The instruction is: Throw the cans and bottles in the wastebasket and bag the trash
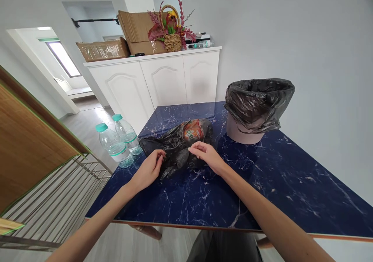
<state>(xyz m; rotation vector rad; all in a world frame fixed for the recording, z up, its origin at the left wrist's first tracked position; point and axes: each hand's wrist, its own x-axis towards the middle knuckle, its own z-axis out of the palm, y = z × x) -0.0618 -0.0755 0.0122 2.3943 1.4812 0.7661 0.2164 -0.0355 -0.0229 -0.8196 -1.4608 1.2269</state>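
Note:
A black plastic bag (175,141) lies crumpled on the blue marbled table (186,196), with a red and orange package (192,131) showing through its thin film. At the bag's near left edge, my left hand (150,168) is closed, thumb and fingertips pinching the dark film. My right hand (206,156) is also closed in a pinch, on the bag's near right side below the package. Further right stands a pale pinkish bin (243,132), lined with another black bag (259,101) folded over its rim.
Two clear bottles with teal caps, one nearer (115,147) and one behind (126,134), stand at the table's left edge. A metal rack (67,200) is at left. Behind the table, a white cabinet (166,81) holds cardboard boxes (142,31) and a flower basket (172,42).

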